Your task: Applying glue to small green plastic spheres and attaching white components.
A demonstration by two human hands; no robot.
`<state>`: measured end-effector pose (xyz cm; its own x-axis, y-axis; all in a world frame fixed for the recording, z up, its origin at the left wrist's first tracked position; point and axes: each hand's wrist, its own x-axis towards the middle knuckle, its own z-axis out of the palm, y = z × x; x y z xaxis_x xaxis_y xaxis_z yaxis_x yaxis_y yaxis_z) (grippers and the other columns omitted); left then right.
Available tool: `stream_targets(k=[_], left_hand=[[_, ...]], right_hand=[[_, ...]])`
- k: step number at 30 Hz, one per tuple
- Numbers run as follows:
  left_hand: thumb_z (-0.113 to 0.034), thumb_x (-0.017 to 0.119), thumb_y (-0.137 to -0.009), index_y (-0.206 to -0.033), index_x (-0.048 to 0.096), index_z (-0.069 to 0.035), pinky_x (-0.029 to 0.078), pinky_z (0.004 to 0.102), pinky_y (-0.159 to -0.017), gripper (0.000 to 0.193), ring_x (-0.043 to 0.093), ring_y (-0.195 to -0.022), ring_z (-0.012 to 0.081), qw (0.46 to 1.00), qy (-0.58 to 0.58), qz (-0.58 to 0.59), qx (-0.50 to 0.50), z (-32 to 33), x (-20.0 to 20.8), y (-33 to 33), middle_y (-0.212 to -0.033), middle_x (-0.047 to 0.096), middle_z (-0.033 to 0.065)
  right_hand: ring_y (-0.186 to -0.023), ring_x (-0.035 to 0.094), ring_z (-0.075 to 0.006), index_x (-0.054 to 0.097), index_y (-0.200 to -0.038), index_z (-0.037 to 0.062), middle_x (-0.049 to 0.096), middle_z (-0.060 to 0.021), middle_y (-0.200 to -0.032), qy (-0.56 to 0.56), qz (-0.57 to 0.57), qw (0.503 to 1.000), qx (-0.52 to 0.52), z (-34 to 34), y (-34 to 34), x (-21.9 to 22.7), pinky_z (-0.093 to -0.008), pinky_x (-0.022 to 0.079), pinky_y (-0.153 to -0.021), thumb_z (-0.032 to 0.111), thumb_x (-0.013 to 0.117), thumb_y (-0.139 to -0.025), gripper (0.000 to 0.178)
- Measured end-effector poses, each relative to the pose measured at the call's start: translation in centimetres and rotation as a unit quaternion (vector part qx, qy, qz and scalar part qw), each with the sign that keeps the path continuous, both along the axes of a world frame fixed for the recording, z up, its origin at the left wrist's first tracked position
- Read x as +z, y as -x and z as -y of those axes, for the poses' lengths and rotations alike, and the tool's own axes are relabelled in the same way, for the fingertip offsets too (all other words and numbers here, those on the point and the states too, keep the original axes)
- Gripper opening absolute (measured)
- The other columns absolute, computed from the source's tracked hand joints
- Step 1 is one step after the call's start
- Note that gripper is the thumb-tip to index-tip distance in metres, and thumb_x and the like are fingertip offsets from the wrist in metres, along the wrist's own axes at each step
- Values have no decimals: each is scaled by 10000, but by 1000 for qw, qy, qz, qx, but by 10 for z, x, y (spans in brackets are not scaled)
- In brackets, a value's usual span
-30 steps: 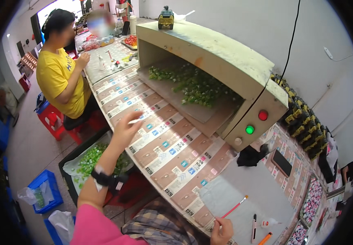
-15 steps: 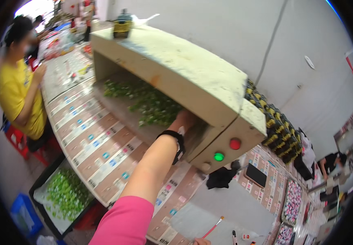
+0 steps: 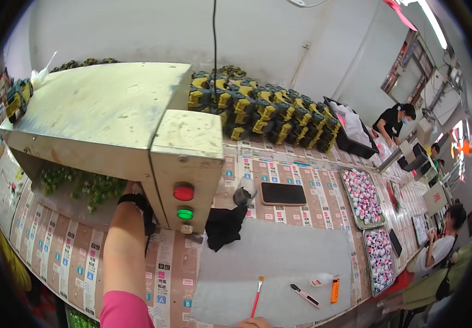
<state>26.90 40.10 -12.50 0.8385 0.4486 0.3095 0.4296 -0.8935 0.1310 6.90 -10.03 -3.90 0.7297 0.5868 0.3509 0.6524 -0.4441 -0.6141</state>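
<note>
My left arm, in a pink sleeve and with a black band at the wrist, reaches into the low opening of a cream metal machine [image 3: 104,104]. My left hand [image 3: 132,188] is mostly hidden behind the casing, so its fingers do not show. Beside it, inside the opening, lies a heap of small green leafy pieces with pale bits [image 3: 83,187]. At the lower edge, my right hand [image 3: 254,322] is partly cut off by the picture. It is closed around the end of a red-handled paintbrush [image 3: 256,298], bristles pointing away from me, over a pale sheet [image 3: 279,257].
A red button [image 3: 183,191] and a lit green one [image 3: 185,213] sit on the machine's end. Nearby are a black cloth [image 3: 225,227], phone [image 3: 283,193], marker [image 3: 305,296] and orange lighter [image 3: 335,290]. Toy trucks [image 3: 263,112] stack behind; trays of small pieces [image 3: 362,197] stand right.
My view has swung to the right, so more of the pale sheet, trays and co-workers show. My left hand stays inside the machine; the brush stays in my right hand.
</note>
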Motion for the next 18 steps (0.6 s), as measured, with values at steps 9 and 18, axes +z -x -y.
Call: stream_targets(k=[9, 18], left_hand=[[-211, 555, -765, -1035, 575, -45, 461, 361, -761, 318, 583, -937, 303, 999, -36, -5, -32, 3, 54, 67, -1007, 602, 166], [33, 568, -747, -1106, 512, -38, 409, 189, -681, 370, 484, -764, 55, 819, 528, 218, -58, 151, 149, 223, -890, 529, -13]], right_hand=[[-748, 544, -332, 585, -881, 39, 545, -147, -899, -61, -12, 998, 16, 9, -3, 5, -393, 450, -631, 65, 600, -720, 164], [-715, 540, -256, 600, -823, 26, 551, -101, -784, -114, -75, 990, 47, 8, -9, -4, -322, 445, -636, -2, 592, -708, 118]])
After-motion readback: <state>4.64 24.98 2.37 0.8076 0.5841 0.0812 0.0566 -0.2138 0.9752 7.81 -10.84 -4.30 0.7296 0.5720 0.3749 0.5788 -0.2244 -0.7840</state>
